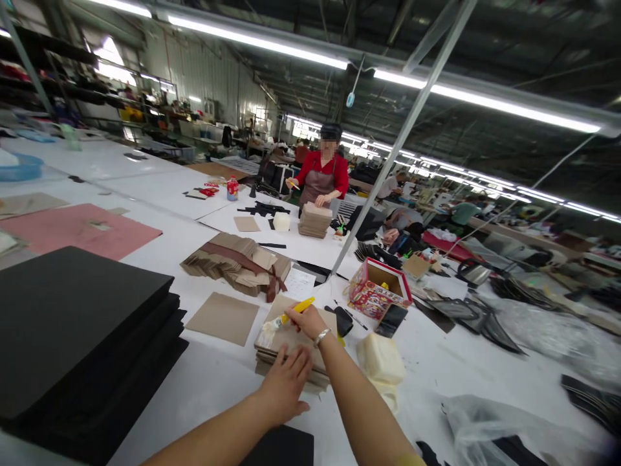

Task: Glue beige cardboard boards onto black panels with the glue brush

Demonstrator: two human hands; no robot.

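My right hand (306, 321) is closed round the yellow handle of a paintbrush (297, 309). Its pale bristles touch the top left of a stack of grey-brown boards (291, 336), where a whitish wet patch shows. My left hand (287, 380) lies with its fingers stretched out on the near side of that stack. One single grey-brown board (224, 318) lies flat on the white table just left of the stack. A cream plastic container (381, 358) stands to the right of my right forearm.
A tall stack of black sheets (82, 323) fills the left. Beyond lie a fanned pile of boards (233, 262) and a red patterned box (378, 288). A metal pole (388, 168) rises from the table. Across it, a co-worker in a red top (323, 178) handles another stack (315, 221).
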